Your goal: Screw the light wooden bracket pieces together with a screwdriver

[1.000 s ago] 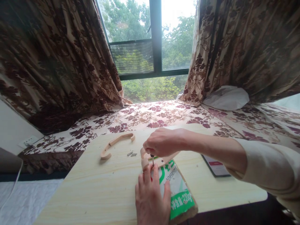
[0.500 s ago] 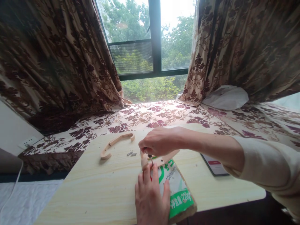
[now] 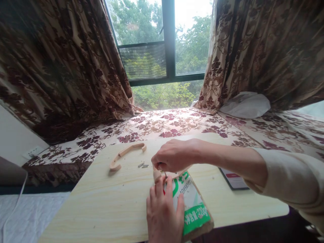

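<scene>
A screwdriver is in my right hand, which is closed around its handle; only part of the shaft shows, pointing down. Under it lies a curved wooden piece, partly hidden by both hands, on top of a green and white printed package. My left hand rests flat on the package with its thumb spread, fingertips touching the wooden piece beside the screwdriver's tip. A second wooden piece, curved in at both ends, lies on the table to the left. Several small metal screws or pins lie between the two.
The pale wood-grain table stands against a ledge with a floral cover. A phone or tablet lies under my right forearm. Beyond are patterned curtains, a window and a white bag.
The whole view has shifted slightly. My right hand has turned a little and sits slightly lower over the screwdriver, hiding its handle more. My left hand stays in place.
</scene>
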Available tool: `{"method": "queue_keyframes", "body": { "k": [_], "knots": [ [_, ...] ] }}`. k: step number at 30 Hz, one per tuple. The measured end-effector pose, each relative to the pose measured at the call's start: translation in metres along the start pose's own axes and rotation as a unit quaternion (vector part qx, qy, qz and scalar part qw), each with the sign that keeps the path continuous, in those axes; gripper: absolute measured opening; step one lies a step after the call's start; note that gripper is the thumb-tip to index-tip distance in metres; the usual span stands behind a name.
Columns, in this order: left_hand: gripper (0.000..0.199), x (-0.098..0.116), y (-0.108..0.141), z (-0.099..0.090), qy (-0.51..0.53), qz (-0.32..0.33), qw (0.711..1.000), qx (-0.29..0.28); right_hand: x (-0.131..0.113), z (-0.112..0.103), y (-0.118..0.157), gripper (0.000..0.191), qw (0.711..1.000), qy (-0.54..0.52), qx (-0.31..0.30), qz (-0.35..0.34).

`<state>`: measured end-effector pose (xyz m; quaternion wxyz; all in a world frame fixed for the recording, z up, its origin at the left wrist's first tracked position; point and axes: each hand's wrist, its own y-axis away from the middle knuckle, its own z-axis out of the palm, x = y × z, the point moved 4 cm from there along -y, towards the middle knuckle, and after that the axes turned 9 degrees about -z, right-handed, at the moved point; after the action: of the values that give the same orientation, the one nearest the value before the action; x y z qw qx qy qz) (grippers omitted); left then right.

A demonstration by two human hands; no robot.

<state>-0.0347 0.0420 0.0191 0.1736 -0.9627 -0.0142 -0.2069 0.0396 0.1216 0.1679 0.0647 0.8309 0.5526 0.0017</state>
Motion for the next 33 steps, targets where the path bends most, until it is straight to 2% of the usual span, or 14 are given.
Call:
{"method": "queue_keyframes", "body": {
  "k": [6,12,15,20,27,30,33],
  "knots": [
    [0.041,0.002,0.001,-0.001,0.001,-0.004,1.0,0.003,0.006,0.006,0.002,0.029,0.998,0.01,0.032,0.053],
    [0.041,0.001,0.001,-0.001,-0.002,0.004,1.0,0.007,0.003,-0.004,0.003,0.026,1.0,0.018,0.003,0.016],
    [0.041,0.001,0.001,-0.001,-0.012,0.004,1.0,0.006,0.001,-0.002,0.003,0.028,1.0,0.022,-0.008,0.019],
    [0.04,0.002,0.001,-0.001,-0.021,0.009,1.0,0.014,0.005,0.003,0.002,0.032,0.998,0.03,0.008,0.052],
    [0.041,-0.003,0.0,0.002,-0.025,0.019,1.0,0.0,0.004,-0.004,0.003,0.027,1.0,0.029,-0.004,0.004],
    [0.041,-0.002,0.0,0.002,-0.024,0.017,1.0,0.0,0.003,0.0,0.003,0.029,1.0,0.021,-0.019,0.013],
    [0.041,0.0,0.0,0.001,-0.025,0.013,1.0,0.004,0.003,0.003,0.003,0.031,0.999,0.025,-0.007,0.023]
  ]
}}
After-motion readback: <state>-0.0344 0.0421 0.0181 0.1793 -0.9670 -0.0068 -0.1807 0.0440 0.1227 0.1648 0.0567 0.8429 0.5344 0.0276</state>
